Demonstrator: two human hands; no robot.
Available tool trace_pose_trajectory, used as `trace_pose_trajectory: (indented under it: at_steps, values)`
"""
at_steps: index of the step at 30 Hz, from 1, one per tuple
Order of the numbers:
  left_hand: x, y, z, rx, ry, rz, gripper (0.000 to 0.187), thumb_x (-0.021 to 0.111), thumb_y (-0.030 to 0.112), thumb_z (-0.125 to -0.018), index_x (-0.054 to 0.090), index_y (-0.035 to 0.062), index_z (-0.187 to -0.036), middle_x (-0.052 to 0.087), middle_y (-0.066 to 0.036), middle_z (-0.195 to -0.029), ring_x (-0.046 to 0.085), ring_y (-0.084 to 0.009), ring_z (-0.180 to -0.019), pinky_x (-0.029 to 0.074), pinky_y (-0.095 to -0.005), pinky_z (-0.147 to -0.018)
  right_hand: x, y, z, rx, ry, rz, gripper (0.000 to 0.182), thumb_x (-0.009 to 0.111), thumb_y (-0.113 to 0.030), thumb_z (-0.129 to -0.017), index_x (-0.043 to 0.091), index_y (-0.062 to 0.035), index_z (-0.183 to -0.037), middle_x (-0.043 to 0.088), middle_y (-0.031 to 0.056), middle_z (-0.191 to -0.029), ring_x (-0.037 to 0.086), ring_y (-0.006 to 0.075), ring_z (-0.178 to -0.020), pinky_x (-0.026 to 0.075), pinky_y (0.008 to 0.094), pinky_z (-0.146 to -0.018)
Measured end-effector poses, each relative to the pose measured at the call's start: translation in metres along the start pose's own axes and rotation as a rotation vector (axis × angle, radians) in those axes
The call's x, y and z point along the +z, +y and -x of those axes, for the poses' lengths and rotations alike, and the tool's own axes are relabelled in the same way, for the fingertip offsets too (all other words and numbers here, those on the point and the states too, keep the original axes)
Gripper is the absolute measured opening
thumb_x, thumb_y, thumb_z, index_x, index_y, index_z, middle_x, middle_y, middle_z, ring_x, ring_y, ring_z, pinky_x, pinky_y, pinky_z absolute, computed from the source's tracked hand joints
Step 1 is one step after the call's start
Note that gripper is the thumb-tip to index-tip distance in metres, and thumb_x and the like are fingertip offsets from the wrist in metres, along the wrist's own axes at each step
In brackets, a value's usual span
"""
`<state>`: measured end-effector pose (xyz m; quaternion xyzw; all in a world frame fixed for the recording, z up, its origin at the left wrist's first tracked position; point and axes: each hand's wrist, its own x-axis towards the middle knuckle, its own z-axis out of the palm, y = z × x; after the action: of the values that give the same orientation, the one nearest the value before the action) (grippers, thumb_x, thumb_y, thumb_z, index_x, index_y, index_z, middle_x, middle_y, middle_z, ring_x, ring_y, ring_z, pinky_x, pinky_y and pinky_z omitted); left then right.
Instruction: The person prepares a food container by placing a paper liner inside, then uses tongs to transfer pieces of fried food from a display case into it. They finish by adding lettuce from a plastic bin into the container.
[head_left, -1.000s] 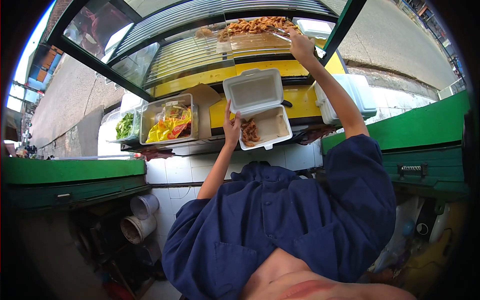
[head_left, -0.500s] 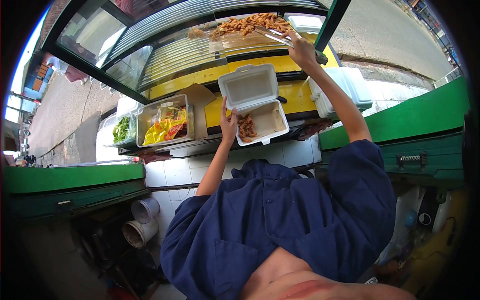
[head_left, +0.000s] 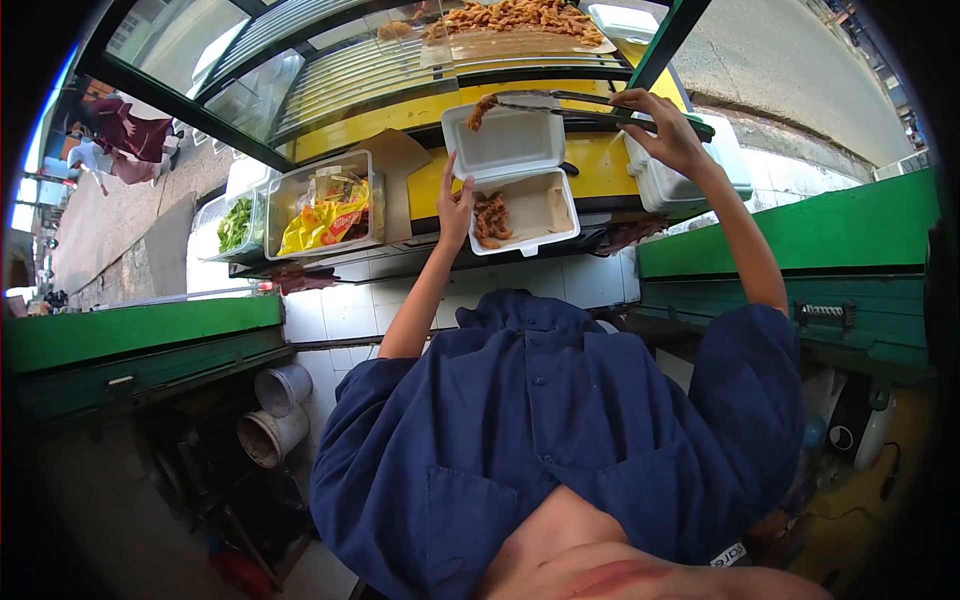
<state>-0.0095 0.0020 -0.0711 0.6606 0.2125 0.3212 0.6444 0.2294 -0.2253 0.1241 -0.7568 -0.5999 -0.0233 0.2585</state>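
Foam box [head_left: 515, 165], white and hinged, stands open at the front edge of the yellow counter [head_left: 607, 165] much as it did half a second ago, its lid [head_left: 505, 140] raised towards the back and tan paper [head_left: 548, 203] lining the base. The left hand [head_left: 456, 208] is still at its left side, fingers against the edge; whether they grip, I cannot tell. Beyond, the heap of fried pieces [head_left: 520, 22] no longer has the tongs [head_left: 585, 97] at it: the right hand [head_left: 665, 130], closed around them, has drawn them back over the lid. Craggy, reddish-brown food [head_left: 491, 220] lies in the left part of the base. One orange-brown fried piece [head_left: 480, 112] now hangs at the tongs' tips, before the lid's upper left corner.
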Motion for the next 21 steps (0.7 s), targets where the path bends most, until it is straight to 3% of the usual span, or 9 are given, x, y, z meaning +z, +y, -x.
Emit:
trace_pose_trajectory:
  at_steps: [2,6,8,11,19,21]
  values:
    - [0.000,0.001,-0.002,-0.019,-0.003,-0.006,0.056,0.055,0.009,-0.093,0.033,0.0152,-0.144,0.047,-0.011,-0.137,0.045,-0.0007,-0.076,0.035,-0.0154,-0.052,-0.001,-0.012,0.015,-0.026,-0.137,-0.027,0.040,0.063,-0.007,-0.081,0.051,-0.0142,-0.119,0.064,0.0045,-0.110,0.060,0.0243,-0.103,0.041,0.0378,-0.092]
    - [0.001,-0.010,-0.007,0.075,-0.007,0.031,0.055,0.054,0.009,-0.094,0.033,0.0120,-0.144,0.047,-0.011,-0.136,0.052,-0.0048,-0.091,0.044,-0.0172,-0.066,0.017,-0.023,0.031,0.004,-0.442,0.030,0.039,0.062,-0.004,-0.079,0.053,-0.0114,-0.116,0.060,0.0075,-0.113,0.054,0.0264,-0.107,0.037,0.0395,-0.094]
    - [0.002,-0.007,-0.007,0.061,-0.016,0.069,0.054,0.054,0.008,-0.094,0.033,0.0107,-0.144,0.047,-0.011,-0.136,0.053,-0.0084,-0.103,0.047,-0.0196,-0.077,0.030,-0.023,0.034,-0.098,-0.397,-0.036,0.042,0.062,-0.005,-0.079,0.051,-0.0122,-0.118,0.060,0.0069,-0.111,0.053,0.0261,-0.107,0.036,0.0400,-0.095]
    - [0.001,-0.006,-0.007,0.072,-0.027,0.076,0.053,0.055,0.008,-0.093,0.035,0.0115,-0.143,0.047,-0.013,-0.135,0.050,-0.0088,-0.107,0.048,-0.0212,-0.075,0.043,-0.022,0.034,-0.258,-0.293,0.064,0.044,0.061,-0.005,-0.078,0.050,-0.0139,-0.120,0.060,0.0047,-0.109,0.054,0.0243,-0.106,0.036,0.0402,-0.094]
    - [-0.003,-0.011,-0.002,0.059,-0.034,0.050,0.057,0.055,0.008,-0.093,0.033,0.0149,-0.145,0.043,-0.010,-0.139,0.049,-0.0044,-0.085,0.043,-0.0162,-0.063,0.022,-0.010,0.028,-0.129,-0.193,0.087,0.033,0.060,-0.005,-0.082,0.055,-0.0137,-0.113,0.061,0.0002,-0.114,0.055,0.0222,-0.106,0.039,0.0400,-0.092]
    - [-0.001,-0.006,0.000,0.033,-0.035,0.052,0.059,0.055,0.007,-0.093,0.030,0.0141,-0.146,0.042,-0.010,-0.139,0.048,-0.0076,-0.096,0.041,-0.0189,-0.073,0.022,-0.009,0.029,-0.099,-0.151,0.071,0.033,0.060,-0.005,-0.082,0.055,-0.0137,-0.114,0.060,-0.0002,-0.117,0.054,0.0217,-0.109,0.038,0.0398,-0.094]
